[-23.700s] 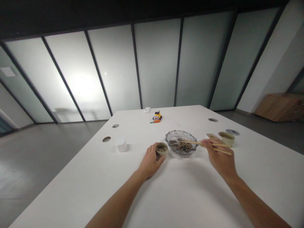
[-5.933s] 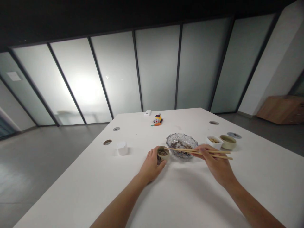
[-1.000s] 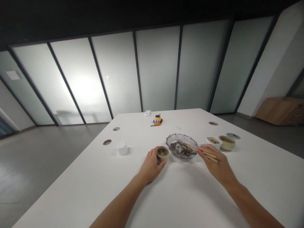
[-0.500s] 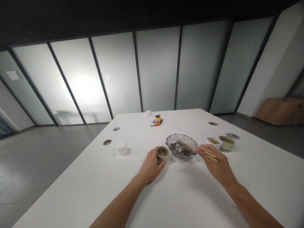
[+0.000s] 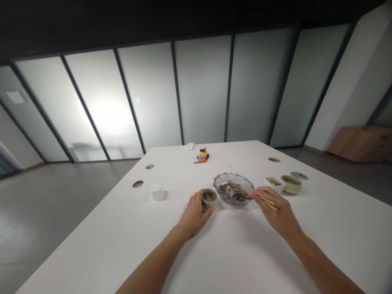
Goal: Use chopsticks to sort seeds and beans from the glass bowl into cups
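Pinching wooden chopsticks [image 5: 259, 197] closed, the right hand [image 5: 275, 212] dips them into a seed-filled cut-glass bowl [image 5: 234, 191].

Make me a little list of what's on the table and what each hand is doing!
left hand: left hand cups the small cup, which has dark bits inside
right hand: right hand holds chopsticks, tips in the glass bowl
glass bowl: holds dark striped seeds, on the table
right of the bowl: white dish, then a tan bowl
left side: white cup
far end: small toy, white box
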The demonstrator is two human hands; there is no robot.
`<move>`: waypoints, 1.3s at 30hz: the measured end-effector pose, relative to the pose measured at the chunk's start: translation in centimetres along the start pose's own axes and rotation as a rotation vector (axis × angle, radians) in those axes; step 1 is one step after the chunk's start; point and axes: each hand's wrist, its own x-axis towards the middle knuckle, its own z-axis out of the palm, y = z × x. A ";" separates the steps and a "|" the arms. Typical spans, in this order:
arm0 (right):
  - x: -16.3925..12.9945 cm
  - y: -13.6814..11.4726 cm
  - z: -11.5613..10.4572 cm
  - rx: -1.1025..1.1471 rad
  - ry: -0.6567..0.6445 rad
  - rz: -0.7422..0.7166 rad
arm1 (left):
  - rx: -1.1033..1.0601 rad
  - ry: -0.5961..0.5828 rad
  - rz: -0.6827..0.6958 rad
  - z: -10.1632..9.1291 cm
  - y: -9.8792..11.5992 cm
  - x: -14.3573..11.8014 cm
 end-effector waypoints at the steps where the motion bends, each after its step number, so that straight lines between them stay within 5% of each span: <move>1: 0.0 0.0 0.0 -0.009 -0.002 -0.009 | 0.005 -0.002 -0.002 0.0 0.0 0.0; 18: -0.1 -0.3 -0.1 -0.032 -0.008 -0.033 | 0.003 -0.008 -0.008 -0.1 0.2 -0.1; 23: 0.2 -0.5 -0.1 -0.029 0.074 -0.045 | -0.010 0.000 0.005 0.0 0.0 0.0; 27: 0.3 -0.3 -0.3 -0.024 0.169 0.079 | -0.003 -0.006 0.007 -0.1 0.0 -0.1; 33: 0.6 -0.1 0.1 0.434 0.235 0.405 | 0.002 -0.016 0.008 -0.3 0.3 -0.2; 39: 0.9 -1.4 0.5 0.682 0.133 0.451 | -0.001 -0.019 -0.006 -0.4 0.5 -0.1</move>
